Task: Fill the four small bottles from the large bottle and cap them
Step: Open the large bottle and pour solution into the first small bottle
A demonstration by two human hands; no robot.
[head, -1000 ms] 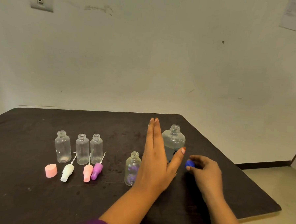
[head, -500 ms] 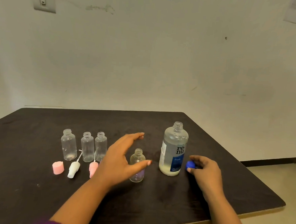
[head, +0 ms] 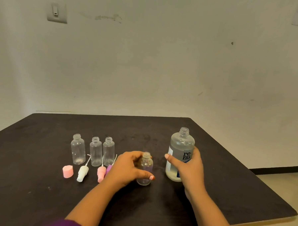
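The pouring has not begun. The right hand (head: 188, 168) is wrapped round the label of the large bottle (head: 182, 145), which stands upright on the table (head: 37, 184) with its neck open and clear liquid filling most of it. At its nine o'clock, near but not touching, stands one small bottle (head: 145, 171) with the left hand (head: 127, 168) curled about it, thumb across the front low down. It is uncapped and looks empty. The row of three bottles (head: 95, 151) stands at ten o'clock from that one, upright, uncapped and apparently dry, though clear plastic makes this hard to be sure of. At the row's six o'clock lie the closures: a pink cap (head: 67, 171), a white sprayer (head: 82, 173), a pink sprayer (head: 101, 173) and a purple sprayer (head: 109, 168), partly hidden by the left hand. By my reckoning all four fills and all four cappings remain — only the setup is done.
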